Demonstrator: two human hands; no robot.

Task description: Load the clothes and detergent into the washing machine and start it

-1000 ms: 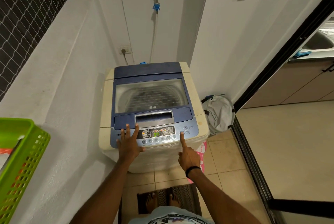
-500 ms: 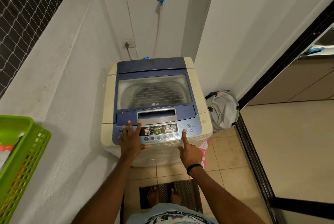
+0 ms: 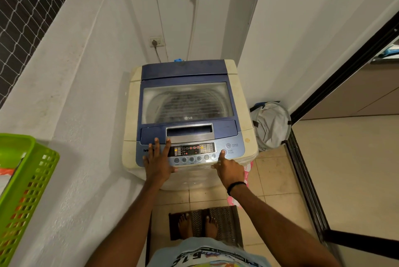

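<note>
Nearest the camera, bare feet stand on a dark patterned mat (image 3: 205,223) on the tiled floor; both forearms reach forward from there to the front edge of the washing machine (image 3: 187,115), which stands in the corner between two white walls.

The left hand (image 3: 157,163) lies flat on the left end of the control panel (image 3: 191,152), fingers spread and holding nothing; the right hand (image 3: 228,169) has its index finger stretched out with the tip on the round start/pause button (image 3: 224,152), the other fingers curled in, gripping nothing.

The step in hand looks like the last one, starting the cycle; the lid (image 3: 186,102) is shut, and dark shapes that may be clothes show dimly through its window, so loading seems done; whether detergent is in cannot be told. The next move calls for a firm, short press straight down on that button, then a glance at the lit display for a response.

The machine faces the person, panel at the near edge and hinge side toward the back wall; its long axis appears to run near to far, away from the body.

Farther off, a green basket (image 3: 23,191) sits on the left ledge; a grey laundry bag (image 3: 271,125) leans beside the machine's right side; a hose (image 3: 194,20) and a socket (image 3: 155,41) are on the back wall.
</note>
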